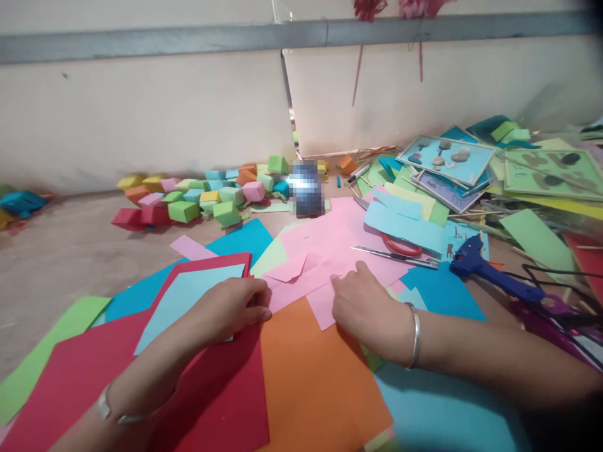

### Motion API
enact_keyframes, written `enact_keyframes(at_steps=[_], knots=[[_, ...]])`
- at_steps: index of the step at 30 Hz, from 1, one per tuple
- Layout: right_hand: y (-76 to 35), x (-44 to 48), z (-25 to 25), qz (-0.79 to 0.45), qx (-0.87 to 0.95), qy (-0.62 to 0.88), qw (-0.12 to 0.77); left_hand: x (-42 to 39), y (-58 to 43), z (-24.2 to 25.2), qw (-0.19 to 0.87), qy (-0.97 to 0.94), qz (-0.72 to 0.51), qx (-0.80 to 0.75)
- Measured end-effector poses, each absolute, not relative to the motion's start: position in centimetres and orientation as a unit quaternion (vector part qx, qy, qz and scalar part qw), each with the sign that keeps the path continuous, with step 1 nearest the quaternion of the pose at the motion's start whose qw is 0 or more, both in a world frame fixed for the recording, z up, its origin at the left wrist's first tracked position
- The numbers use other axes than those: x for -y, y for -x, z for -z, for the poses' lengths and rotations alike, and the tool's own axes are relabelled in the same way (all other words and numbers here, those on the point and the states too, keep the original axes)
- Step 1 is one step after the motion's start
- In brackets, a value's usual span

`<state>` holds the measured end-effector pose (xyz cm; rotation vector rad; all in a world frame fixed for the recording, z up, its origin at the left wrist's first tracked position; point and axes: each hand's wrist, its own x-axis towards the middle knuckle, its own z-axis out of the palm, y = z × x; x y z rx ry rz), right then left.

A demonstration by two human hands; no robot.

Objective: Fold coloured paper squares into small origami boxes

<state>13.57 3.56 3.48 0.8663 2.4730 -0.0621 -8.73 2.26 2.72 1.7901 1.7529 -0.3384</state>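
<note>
A folded strip of pink paper (296, 284) lies between my two hands, over other pink sheets. My left hand (238, 304) is closed, thumb and fingers pinching its left end. At the other end, my right hand (365, 307) has curled fingers gripping the strip; the fingertips are partly hidden. Beneath the hands are an orange sheet (315, 376), a red sheet (221, 395) and a light blue sheet (188, 301). Just beyond my right hand lie a silver pen-like cutter (396, 256) and scissors with red handles (400, 245), half covered by light blue paper (405, 223).
Folded paper cubes (183, 210) in several colours line the wall. To the right are a blue glue gun (494, 273) with a black cord, framed stone pictures (447, 160) and thin sticks. A pixelated patch (307, 188) hides something at the back. Bare floor (70, 257) shows on the left.
</note>
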Motion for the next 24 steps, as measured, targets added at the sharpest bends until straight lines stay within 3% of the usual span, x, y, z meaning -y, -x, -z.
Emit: enact_keyframes(at_steps=[4, 14, 19, 24], knots=[[-13.7, -3.8, -4.2, 0.031, -0.898, -0.329, 0.291, -2.4, 9.0, -2.5, 0.321, -0.679, 0.117, -0.649], [-14.2, -4.8, -5.1, 0.048, -0.910, -0.312, 0.270, -2.4, 9.9, -2.7, 0.341, -0.717, 0.098, -0.601], [-14.4, -5.1, -5.2, 0.058, -0.915, -0.307, 0.256, -1.6, 8.7, -3.2, 0.236, -0.714, 0.091, -0.653], [-14.6, -5.2, -4.9, 0.062, -0.918, -0.306, 0.243, -1.4, 7.5, -1.6, 0.121, -0.756, 0.000, -0.643]])
